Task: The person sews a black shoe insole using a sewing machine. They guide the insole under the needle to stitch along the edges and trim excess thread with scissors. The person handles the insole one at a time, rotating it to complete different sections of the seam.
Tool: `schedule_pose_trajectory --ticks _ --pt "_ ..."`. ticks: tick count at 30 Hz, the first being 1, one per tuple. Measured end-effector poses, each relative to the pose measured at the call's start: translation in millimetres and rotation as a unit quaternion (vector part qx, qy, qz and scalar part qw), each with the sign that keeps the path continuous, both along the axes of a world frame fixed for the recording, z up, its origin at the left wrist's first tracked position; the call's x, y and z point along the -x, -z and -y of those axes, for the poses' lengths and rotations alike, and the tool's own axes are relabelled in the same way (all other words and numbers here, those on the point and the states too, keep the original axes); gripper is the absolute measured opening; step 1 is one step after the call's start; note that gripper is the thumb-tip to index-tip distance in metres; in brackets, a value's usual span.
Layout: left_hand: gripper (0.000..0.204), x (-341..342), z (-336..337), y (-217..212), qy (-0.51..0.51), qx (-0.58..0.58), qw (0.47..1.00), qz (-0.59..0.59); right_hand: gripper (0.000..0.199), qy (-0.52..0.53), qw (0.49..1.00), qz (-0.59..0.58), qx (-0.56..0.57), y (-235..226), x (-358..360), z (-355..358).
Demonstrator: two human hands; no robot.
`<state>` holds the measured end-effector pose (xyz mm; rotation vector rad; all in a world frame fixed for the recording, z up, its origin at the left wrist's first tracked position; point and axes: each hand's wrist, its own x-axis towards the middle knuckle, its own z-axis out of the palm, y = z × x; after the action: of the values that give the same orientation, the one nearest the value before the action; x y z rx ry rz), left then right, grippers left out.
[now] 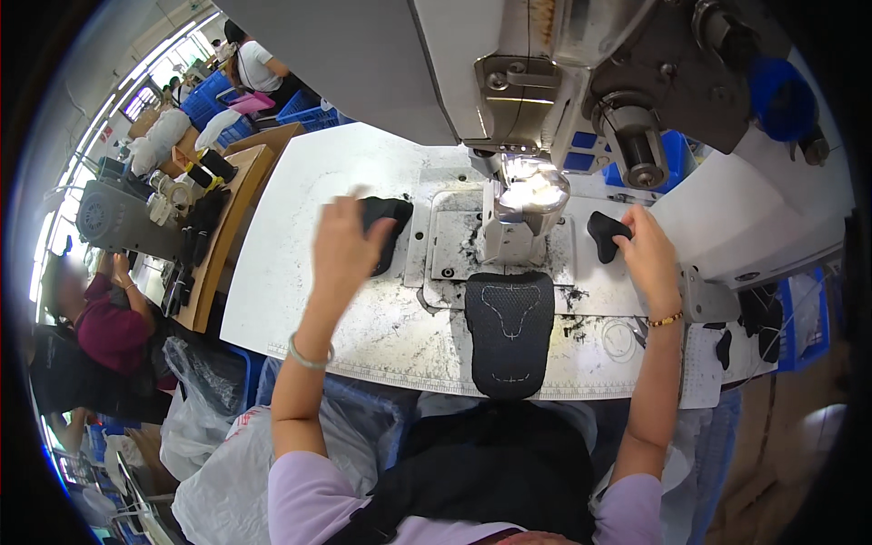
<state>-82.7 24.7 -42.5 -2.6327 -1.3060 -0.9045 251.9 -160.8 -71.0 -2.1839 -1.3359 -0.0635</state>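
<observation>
Workshop counter (pixel 300 272), white, scuffed: left hand (pixel 343 238) fingers pinch black fabric piece (pixel 389 218); right hand (pixel 647 247) fingers grip smaller black piece (pixel 603 232). Both look light, limp; hold by edges.

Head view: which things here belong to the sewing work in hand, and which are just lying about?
In use:
- left hand on a black fabric piece
- right hand holding a small black shaped piece
- black mesh panel with white stitch lines
- grey sewing machine

Lying about:
- blue plastic crates
- clear plastic bags
</observation>
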Motion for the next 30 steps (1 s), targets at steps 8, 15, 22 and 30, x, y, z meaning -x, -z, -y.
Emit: schedule_pose_trajectory --ticks 8,15,22,30 --pt "0.042 -41.1 74.4 18.4 0.324 0.155 0.932 -0.052 0.015 -0.026 0.965 -0.234 -0.116 -29.0 25.1 13.0" --pt "0.027 -42.6 82.3 20.8 0.359 0.208 0.904 0.100 0.010 -0.198 0.832 -0.493 -0.160 -52.6 72.2 49.3" --pt "0.016 -60.7 89.1 -1.8 0.341 0.595 0.493 0.536 0.016 -0.252 0.763 -0.567 -0.180 -55.0 126.9 30.2" --pt "0.028 -67.3 97.1 -6.3 0.329 0.606 0.498 0.526 0.020 -0.163 0.830 -0.427 -0.319 -35.7 144.0 3.8"
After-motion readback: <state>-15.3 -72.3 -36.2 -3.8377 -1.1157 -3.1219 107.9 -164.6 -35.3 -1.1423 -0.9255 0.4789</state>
